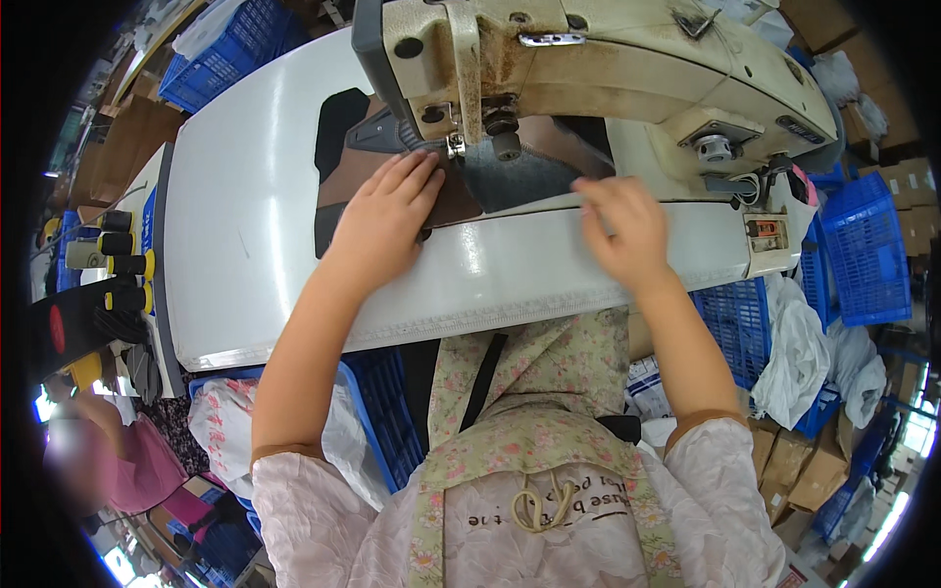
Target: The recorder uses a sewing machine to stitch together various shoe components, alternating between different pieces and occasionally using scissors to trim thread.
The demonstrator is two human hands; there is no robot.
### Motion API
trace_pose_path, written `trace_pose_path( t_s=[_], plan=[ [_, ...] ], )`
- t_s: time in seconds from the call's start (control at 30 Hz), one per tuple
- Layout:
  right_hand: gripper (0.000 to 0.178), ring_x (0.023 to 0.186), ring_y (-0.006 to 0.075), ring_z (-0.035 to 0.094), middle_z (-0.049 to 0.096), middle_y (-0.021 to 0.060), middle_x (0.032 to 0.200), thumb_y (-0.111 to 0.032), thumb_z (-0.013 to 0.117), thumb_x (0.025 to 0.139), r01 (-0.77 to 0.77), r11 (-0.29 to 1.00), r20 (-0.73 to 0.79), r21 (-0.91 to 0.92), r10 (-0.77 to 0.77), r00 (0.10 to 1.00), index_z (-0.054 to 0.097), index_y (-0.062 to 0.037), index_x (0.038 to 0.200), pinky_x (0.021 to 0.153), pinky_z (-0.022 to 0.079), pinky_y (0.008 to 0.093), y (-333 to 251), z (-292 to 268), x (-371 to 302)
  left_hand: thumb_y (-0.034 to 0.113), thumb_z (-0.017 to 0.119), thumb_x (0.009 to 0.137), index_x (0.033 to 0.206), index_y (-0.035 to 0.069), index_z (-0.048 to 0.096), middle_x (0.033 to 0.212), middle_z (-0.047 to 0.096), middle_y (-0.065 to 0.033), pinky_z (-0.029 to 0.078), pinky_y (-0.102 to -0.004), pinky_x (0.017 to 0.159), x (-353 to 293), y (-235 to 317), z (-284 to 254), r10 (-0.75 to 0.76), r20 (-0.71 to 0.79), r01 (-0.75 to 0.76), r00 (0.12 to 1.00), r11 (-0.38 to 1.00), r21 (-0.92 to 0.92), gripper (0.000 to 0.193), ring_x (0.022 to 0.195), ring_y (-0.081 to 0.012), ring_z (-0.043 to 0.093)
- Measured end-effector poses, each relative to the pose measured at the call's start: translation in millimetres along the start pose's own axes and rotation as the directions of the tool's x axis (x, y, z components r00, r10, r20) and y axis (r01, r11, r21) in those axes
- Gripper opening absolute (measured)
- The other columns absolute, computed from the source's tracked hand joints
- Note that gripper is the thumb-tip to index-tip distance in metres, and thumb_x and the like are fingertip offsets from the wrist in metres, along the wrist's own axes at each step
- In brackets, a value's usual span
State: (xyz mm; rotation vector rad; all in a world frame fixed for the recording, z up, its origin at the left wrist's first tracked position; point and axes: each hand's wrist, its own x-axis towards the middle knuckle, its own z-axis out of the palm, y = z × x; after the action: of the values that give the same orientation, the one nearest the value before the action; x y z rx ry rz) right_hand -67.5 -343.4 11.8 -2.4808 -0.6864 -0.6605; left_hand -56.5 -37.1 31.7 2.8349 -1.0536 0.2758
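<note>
A white sewing machine (627, 73) with worn, stained paint stands over the white table. Under its presser foot (456, 146) lies flat work of brown and black panels, probably leather or fabric. My left hand (389, 216) rests on the brown panel (338, 186), fingers stretched out flat just left of the foot. My right hand (627, 232) is at the right end of a dark grey-black panel (520, 179), fingertips closed at its edge; slight blur softens them. A black trapezoid piece (377, 133) lies beside the needle area. The needle tip itself is hard to make out.
The table (245, 235) has a ruler strip along its front edge. Thread spools (127, 265) stand at the left. Blue crates (863, 250) and white bags (794, 343) crowd the right; another crate (382, 402) is below the table. A person in pink (142, 461) sits lower left.
</note>
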Motion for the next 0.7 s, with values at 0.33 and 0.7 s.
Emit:
trace_pose_path(
  t_s=[0.33,0.7],
  plan=[
    [0.058,0.116,0.0316,0.053,0.06,0.0129,0.118,-0.038,0.075,0.074,0.271,0.942,0.45,0.199,-0.334,0.828,0.064,-0.0107,0.124,0.098,0.044,0.0446,7.6,55.4,70.1,0.0,0.056,0.071,0.117,0.001,0.063,0.125,0.061,-0.0116,0.046,-0.042,0.099,21.6,32.1,25.5,-0.223,-0.083,0.23,0.971,0.969,0.092,0.046,0.118,-0.0314,0.056],
    [0.038,0.099,0.0258,0.062,0.064,0.0073,0.107,-0.018,0.06,0.082,0.442,0.892,0.274,-0.099,-0.403,0.873,0.067,-0.0154,0.119,0.078,0.052,0.0413,-6.9,76.1,55.9,-0.002,0.057,0.068,0.108,0.005,0.069,0.119,0.067,-0.0095,0.048,-0.0414,0.099,13.0,24.4,41.3,-0.253,-0.243,0.248,0.937,0.967,-0.05,0.041,0.115,-0.0272,0.061]
  ],
)
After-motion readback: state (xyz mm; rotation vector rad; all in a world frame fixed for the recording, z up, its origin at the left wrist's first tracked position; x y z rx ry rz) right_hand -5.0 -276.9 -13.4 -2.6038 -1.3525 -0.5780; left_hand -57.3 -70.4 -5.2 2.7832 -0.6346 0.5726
